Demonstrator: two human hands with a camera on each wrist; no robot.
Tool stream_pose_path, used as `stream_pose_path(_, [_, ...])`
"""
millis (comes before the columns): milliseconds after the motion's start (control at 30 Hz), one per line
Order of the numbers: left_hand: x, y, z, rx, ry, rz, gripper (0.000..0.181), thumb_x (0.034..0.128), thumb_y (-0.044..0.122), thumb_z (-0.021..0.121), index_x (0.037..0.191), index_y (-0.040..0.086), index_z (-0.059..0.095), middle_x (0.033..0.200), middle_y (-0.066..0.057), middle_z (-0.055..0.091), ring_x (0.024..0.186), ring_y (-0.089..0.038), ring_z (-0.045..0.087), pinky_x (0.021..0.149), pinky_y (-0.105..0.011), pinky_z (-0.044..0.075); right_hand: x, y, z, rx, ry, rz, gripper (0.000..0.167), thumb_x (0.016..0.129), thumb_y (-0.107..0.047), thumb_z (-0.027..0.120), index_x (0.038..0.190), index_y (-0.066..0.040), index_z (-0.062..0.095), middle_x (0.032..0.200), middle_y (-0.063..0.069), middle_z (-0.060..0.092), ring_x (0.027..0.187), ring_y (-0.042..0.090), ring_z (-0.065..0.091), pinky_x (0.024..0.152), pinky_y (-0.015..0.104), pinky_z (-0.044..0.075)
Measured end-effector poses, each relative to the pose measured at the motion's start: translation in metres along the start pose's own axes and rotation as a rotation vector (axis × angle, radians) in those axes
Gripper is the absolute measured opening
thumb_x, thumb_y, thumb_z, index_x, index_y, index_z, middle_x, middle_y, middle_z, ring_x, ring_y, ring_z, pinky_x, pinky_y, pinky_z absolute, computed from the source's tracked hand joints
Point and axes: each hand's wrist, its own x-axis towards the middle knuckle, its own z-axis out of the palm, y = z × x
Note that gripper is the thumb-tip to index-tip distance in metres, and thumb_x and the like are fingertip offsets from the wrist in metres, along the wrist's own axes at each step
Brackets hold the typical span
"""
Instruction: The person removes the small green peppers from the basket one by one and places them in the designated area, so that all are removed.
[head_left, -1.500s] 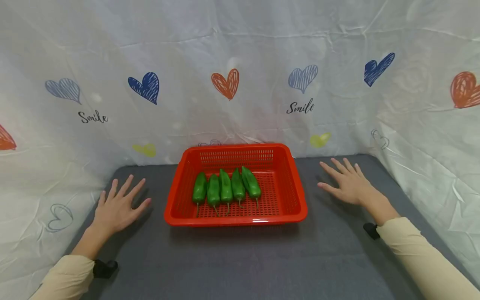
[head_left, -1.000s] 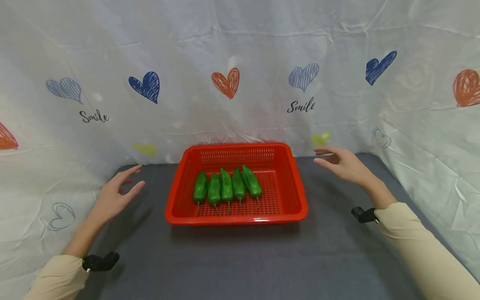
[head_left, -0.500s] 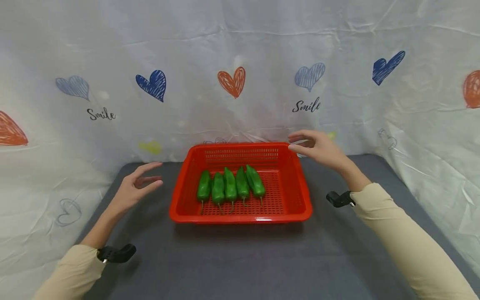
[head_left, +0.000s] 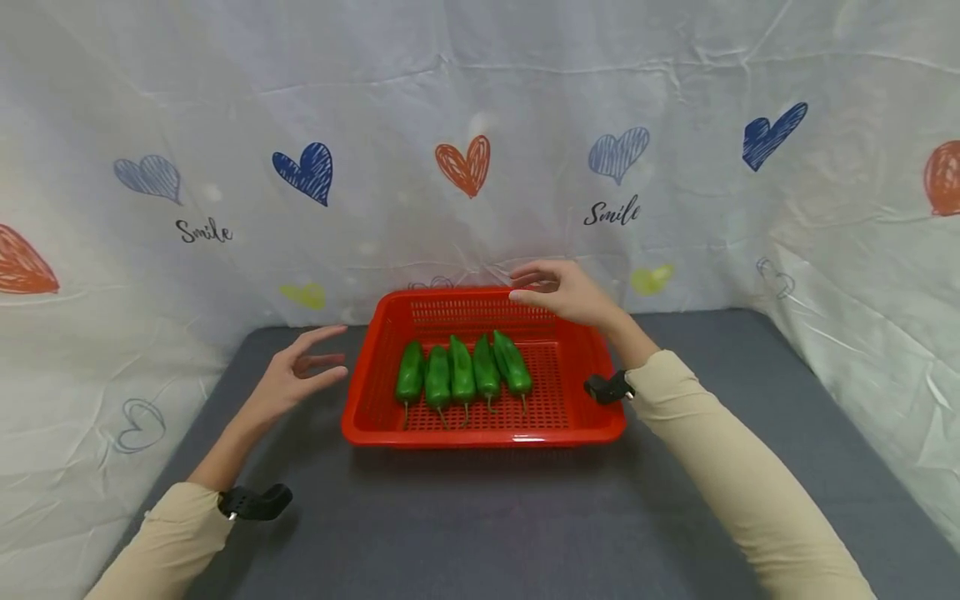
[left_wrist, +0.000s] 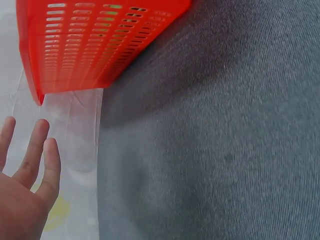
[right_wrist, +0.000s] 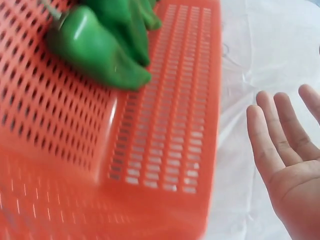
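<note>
Several green peppers (head_left: 462, 372) lie side by side in a red plastic basket (head_left: 480, 437), stems toward the near rim. My right hand (head_left: 564, 292) hovers over the basket's back right part, fingers loosely bent and holding nothing. In the right wrist view its fingers (right_wrist: 292, 132) are spread apart from the basket wall, and a pepper (right_wrist: 95, 50) shows inside. My left hand (head_left: 292, 379) is in the air just left of the basket, thumb and fingers apart with nothing between them. The left wrist view shows fingers (left_wrist: 32, 155) of that hand near the basket's slotted side (left_wrist: 90, 45).
The basket stands toward the back of a dark grey cloth-covered table (head_left: 480, 525). Behind it and along both sides hangs a white sheet (head_left: 375, 100) printed with hearts and "Smile". Each wrist wears a black strap-on device (head_left: 255, 502).
Both hands have risen from beside the basket and moved inward. My right hand has travelled left over the basket; my left has come closer to its left rim. The peppers have stayed put.
</note>
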Motion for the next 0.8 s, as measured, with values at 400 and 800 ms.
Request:
stream_pose_path(400, [0.012, -0.002, 0.011, -0.064, -0.103, 0.097, 0.064, 0.0905, -0.009, 0.071, 0.149, -0.001, 0.046, 0.161, -0.014, 0.028, 0.128, -0.048, 0.049, 0.089, -0.035, 0.054, 0.011, 0.017, 0.031, 0.261, -0.026, 0.18, 0.047, 0.095, -0.011, 0.074, 0.136, 0.004, 0.06, 0.14, 0.025, 0.053, 0.118, 0.035, 0.06, 0.102, 0.056, 0.042])
stream_pose_path(800, [0.011, -0.008, 0.018, -0.057, -0.132, 0.093, 0.064, 0.0904, -0.006, 0.072, 0.149, 0.001, 0.048, 0.163, -0.013, 0.024, 0.13, -0.05, 0.044, 0.087, -0.037, 0.054, 0.016, 0.028, 0.048, 0.24, -0.016, 0.286, 0.052, 0.092, -0.017, 0.078, 0.137, 0.002, 0.06, 0.138, 0.02, 0.058, 0.121, 0.029, 0.058, 0.101, 0.051, 0.045])
